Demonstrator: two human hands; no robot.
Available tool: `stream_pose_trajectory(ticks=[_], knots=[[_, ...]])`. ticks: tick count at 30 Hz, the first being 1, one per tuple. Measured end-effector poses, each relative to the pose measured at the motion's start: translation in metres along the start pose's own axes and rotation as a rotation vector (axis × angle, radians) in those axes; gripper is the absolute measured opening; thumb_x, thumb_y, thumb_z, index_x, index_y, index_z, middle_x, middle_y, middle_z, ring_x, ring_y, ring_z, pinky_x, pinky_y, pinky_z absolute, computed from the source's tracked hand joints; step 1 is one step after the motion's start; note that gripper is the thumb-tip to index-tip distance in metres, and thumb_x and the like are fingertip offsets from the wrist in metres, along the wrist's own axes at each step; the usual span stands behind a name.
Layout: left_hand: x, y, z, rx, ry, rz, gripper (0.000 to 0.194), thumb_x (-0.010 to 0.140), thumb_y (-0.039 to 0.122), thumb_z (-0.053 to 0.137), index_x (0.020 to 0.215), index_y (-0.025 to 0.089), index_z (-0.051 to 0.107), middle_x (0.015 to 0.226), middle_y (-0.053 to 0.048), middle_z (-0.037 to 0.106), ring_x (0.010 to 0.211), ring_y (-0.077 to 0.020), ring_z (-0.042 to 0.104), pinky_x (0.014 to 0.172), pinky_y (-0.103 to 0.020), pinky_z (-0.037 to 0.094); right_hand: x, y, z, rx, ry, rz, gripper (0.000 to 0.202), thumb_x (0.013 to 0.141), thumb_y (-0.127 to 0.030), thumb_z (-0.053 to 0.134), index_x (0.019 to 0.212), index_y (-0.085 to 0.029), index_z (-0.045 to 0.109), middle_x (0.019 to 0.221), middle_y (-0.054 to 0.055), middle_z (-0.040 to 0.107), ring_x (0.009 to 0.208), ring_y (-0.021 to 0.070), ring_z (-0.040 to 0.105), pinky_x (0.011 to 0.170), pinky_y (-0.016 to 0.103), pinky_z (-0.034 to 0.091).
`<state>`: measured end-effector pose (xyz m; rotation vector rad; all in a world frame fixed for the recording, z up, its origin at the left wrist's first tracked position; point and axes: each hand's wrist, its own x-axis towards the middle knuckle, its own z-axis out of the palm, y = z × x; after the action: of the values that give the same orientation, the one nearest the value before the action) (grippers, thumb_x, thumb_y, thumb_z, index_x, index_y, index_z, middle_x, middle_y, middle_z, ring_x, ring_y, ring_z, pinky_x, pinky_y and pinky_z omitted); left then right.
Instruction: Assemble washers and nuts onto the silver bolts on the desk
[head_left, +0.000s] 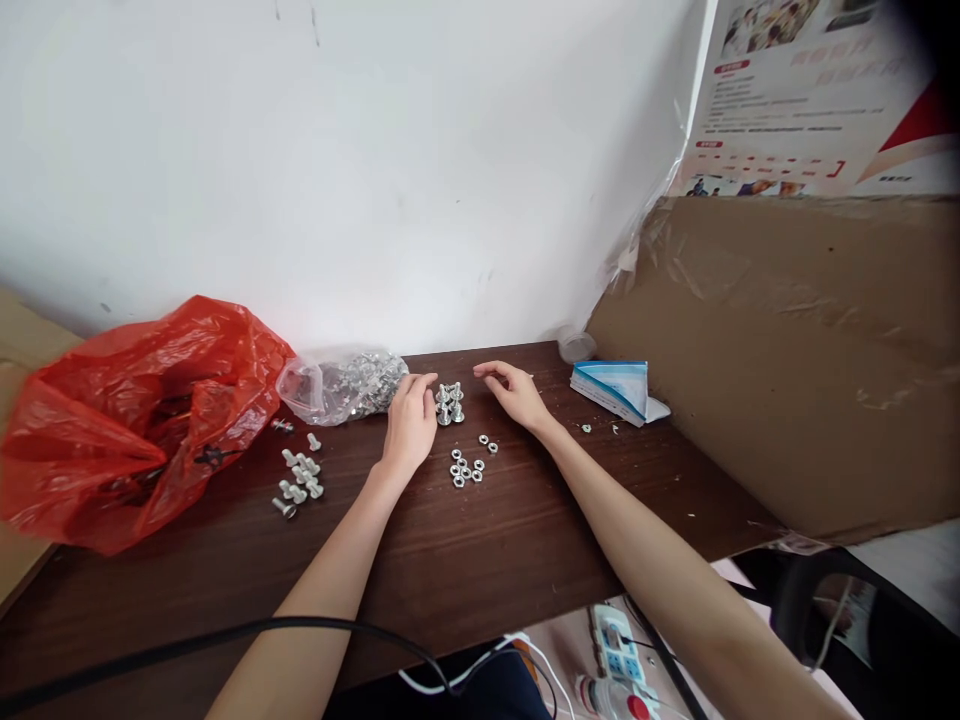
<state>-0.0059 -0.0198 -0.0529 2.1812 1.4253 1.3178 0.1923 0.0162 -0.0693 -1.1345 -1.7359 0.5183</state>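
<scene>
My left hand (411, 415) rests by the left side of a small group of upright bolts (450, 404), its fingers stretched out and nothing seen in them. On the group's other side, my right hand (516, 395) is apart from the bolts, fingers loosely extended and holding nothing. Several loose hex nuts (466, 469) lie on the dark wooden table (480, 550) nearer to me, between my forearms. Left of my left hand is a pile of more bolts (302, 475), most lying on their sides. A clear plastic bag (367, 385) of small metal parts sits just behind that hand.
A red plastic bag (142, 400) covers the table's left end. At the back right are a blue and white packet (615, 388) and a clear cup (576, 345). Cardboard (787, 370) borders the right side. A black cable (225, 633) crosses the front; a power strip (619, 645) lies below.
</scene>
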Motion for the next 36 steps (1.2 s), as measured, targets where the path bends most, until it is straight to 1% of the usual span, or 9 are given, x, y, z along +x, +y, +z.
stream_pose_trajectory(ticks=[3, 5, 9, 13, 17, 21, 25, 29, 36], knots=[[-0.005, -0.001, 0.000, -0.021, -0.009, -0.033, 0.038, 0.086, 0.005, 0.036, 0.117, 0.017, 0.055, 0.114, -0.011, 0.058, 0.088, -0.0178, 0.063, 0.084, -0.035, 0.051, 0.012, 0.012, -0.005, -0.003, -0.243, -0.088, 0.040, 0.075, -0.005, 0.046, 0.105, -0.019, 0.067, 0.107, 0.005, 0.069, 0.094, 0.0177, 0.061, 0.083, 0.037, 0.048], [-0.008, -0.003, 0.001, -0.040, 0.001, -0.057, 0.041, 0.085, 0.003, 0.036, 0.119, 0.017, 0.052, 0.115, -0.011, 0.057, 0.082, -0.0157, 0.063, 0.082, -0.034, 0.052, 0.022, 0.017, -0.005, 0.029, -0.360, -0.118, 0.050, 0.069, 0.001, 0.042, 0.107, -0.019, 0.067, 0.109, 0.004, 0.068, 0.092, 0.0161, 0.060, 0.086, 0.037, 0.048], [-0.013, -0.007, 0.003, -0.091, 0.036, -0.075, 0.042, 0.084, 0.002, 0.036, 0.119, 0.018, 0.050, 0.114, -0.010, 0.056, 0.077, -0.0136, 0.063, 0.079, -0.033, 0.054, 0.041, 0.020, -0.001, 0.083, -0.499, -0.158, 0.061, 0.063, 0.005, 0.037, 0.108, -0.022, 0.068, 0.118, 0.004, 0.064, 0.102, 0.0169, 0.058, 0.090, 0.038, 0.047], [-0.016, -0.009, 0.005, -0.127, 0.044, -0.102, 0.037, 0.084, 0.003, 0.036, 0.113, 0.019, 0.051, 0.110, -0.009, 0.058, 0.082, -0.0145, 0.066, 0.077, -0.031, 0.055, 0.053, 0.018, 0.006, 0.131, -0.601, -0.202, 0.061, 0.061, 0.007, 0.038, 0.102, -0.024, 0.071, 0.122, 0.003, 0.062, 0.117, 0.0183, 0.054, 0.100, 0.042, 0.043], [-0.018, -0.011, 0.005, -0.125, 0.048, -0.096, 0.036, 0.083, 0.003, 0.039, 0.111, 0.020, 0.052, 0.110, -0.008, 0.061, 0.085, -0.0151, 0.067, 0.078, -0.031, 0.054, 0.060, 0.017, 0.013, 0.147, -0.631, -0.218, 0.055, 0.062, 0.006, 0.041, 0.094, -0.025, 0.074, 0.123, 0.002, 0.061, 0.119, 0.0193, 0.054, 0.101, 0.044, 0.042], [-0.018, -0.012, 0.005, -0.121, 0.049, -0.093, 0.038, 0.081, 0.001, 0.040, 0.111, 0.020, 0.052, 0.110, -0.008, 0.061, 0.083, -0.0144, 0.066, 0.076, -0.030, 0.054, 0.064, 0.019, 0.021, 0.174, -0.642, -0.235, 0.052, 0.062, 0.006, 0.042, 0.087, -0.025, 0.075, 0.121, 0.002, 0.063, 0.116, 0.0201, 0.055, 0.096, 0.044, 0.047], [-0.019, -0.013, 0.004, -0.132, 0.024, -0.108, 0.040, 0.079, 0.000, 0.042, 0.112, 0.020, 0.052, 0.109, -0.008, 0.062, 0.079, -0.0139, 0.065, 0.076, -0.031, 0.053, 0.062, 0.025, 0.028, 0.214, -0.577, -0.242, 0.048, 0.063, 0.006, 0.042, 0.081, -0.023, 0.075, 0.121, 0.003, 0.062, 0.111, 0.0203, 0.057, 0.092, 0.043, 0.049], [-0.019, -0.014, 0.004, -0.130, 0.019, -0.127, 0.041, 0.079, 0.000, 0.043, 0.113, 0.021, 0.051, 0.107, -0.008, 0.063, 0.080, -0.0145, 0.064, 0.075, -0.031, 0.052, 0.059, 0.030, 0.032, 0.204, -0.545, -0.264, 0.051, 0.062, 0.007, 0.038, 0.078, -0.024, 0.075, 0.118, 0.002, 0.063, 0.104, 0.0179, 0.057, 0.094, 0.043, 0.047], [-0.019, -0.012, 0.005, -0.126, 0.008, -0.137, 0.034, 0.082, 0.004, 0.044, 0.111, 0.020, 0.052, 0.106, -0.008, 0.064, 0.084, -0.0159, 0.064, 0.075, -0.031, 0.052, 0.058, 0.037, 0.023, 0.209, -0.448, -0.194, 0.046, 0.064, 0.004, 0.037, 0.071, -0.021, 0.075, 0.114, 0.004, 0.063, 0.100, 0.0174, 0.059, 0.090, 0.041, 0.049]])
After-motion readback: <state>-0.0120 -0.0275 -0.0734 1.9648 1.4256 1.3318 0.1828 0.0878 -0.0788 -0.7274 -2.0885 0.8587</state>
